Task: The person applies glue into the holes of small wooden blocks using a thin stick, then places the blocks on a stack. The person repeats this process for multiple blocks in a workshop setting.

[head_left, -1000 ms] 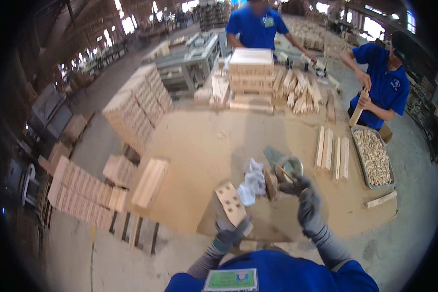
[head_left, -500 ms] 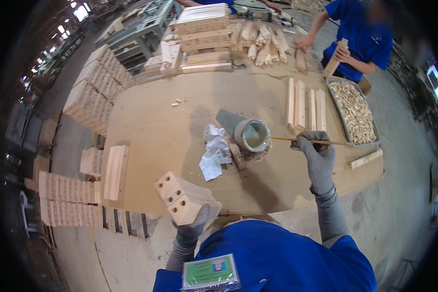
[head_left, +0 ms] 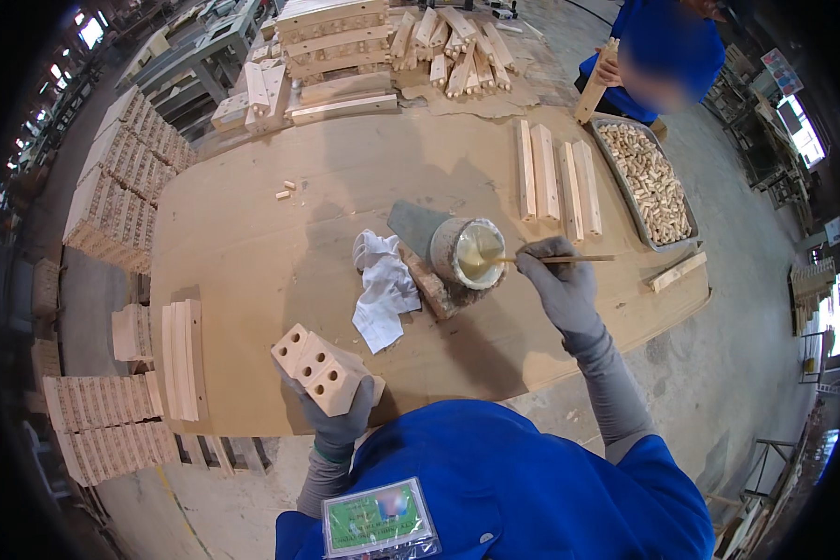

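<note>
Head view: our right hand [head_left: 562, 285] grip clamped on stick [head_left: 569, 259] dipped in glue pot [head_left: 469, 252]; left hand [head_left: 338, 422] grip clamped on drilled wood block [head_left: 322, 366] near pot. Risk, we judge: tilted pot spilling glue onto desk [head_left: 252, 233].

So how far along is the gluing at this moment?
Early, by the look of it. The left hand holds a drilled wooden block whose holes look dry. The right hand dips a thin stick into the glue pot. Four slats and a tray of dowels lie untouched.
</note>
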A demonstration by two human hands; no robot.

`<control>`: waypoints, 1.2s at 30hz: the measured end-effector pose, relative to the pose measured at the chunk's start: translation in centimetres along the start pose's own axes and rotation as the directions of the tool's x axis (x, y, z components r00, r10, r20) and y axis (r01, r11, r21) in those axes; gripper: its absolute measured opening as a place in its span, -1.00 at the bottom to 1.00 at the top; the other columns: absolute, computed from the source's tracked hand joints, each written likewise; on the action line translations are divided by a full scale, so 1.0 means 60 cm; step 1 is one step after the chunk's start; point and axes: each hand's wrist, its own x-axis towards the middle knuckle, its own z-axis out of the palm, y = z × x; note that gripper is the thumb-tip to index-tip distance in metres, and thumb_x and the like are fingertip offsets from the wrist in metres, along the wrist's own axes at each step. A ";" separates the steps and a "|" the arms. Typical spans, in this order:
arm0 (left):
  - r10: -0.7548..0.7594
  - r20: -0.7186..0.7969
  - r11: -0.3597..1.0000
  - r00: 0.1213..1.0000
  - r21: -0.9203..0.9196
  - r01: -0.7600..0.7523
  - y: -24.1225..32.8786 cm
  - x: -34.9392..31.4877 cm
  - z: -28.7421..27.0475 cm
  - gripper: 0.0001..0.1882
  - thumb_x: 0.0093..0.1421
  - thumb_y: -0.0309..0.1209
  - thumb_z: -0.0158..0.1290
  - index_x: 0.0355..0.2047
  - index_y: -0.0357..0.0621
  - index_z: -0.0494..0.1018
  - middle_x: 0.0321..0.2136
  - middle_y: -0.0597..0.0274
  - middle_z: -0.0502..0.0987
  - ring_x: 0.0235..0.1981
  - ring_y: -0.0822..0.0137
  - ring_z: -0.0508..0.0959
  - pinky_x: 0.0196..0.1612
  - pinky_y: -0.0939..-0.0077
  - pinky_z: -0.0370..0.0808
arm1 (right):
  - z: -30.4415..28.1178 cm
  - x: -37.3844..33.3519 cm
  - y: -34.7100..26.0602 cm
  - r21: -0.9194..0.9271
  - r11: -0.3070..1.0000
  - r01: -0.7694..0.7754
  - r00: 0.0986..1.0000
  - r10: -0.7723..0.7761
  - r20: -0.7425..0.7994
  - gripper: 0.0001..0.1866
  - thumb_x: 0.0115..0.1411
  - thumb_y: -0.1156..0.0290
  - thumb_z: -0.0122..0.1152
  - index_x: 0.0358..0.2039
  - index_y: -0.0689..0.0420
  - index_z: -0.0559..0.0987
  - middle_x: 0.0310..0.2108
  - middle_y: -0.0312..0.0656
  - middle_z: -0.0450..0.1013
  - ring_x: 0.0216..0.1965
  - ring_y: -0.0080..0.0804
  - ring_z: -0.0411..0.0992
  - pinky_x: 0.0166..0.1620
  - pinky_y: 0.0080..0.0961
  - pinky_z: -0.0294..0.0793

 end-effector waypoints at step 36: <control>0.069 0.632 0.954 0.772 -0.267 0.134 0.060 0.145 0.011 0.14 -0.29 -0.42 0.32 0.25 -0.52 -0.09 0.09 -0.27 0.27 0.10 -0.07 0.38 0.11 0.26 0.33 | 0.018 -0.083 -0.007 0.260 0.965 0.023 0.993 0.008 -0.116 -0.82 0.10 0.64 0.20 -0.25 0.27 0.48 -0.22 -0.04 0.52 -0.21 -0.43 0.49 -0.12 -0.54 0.50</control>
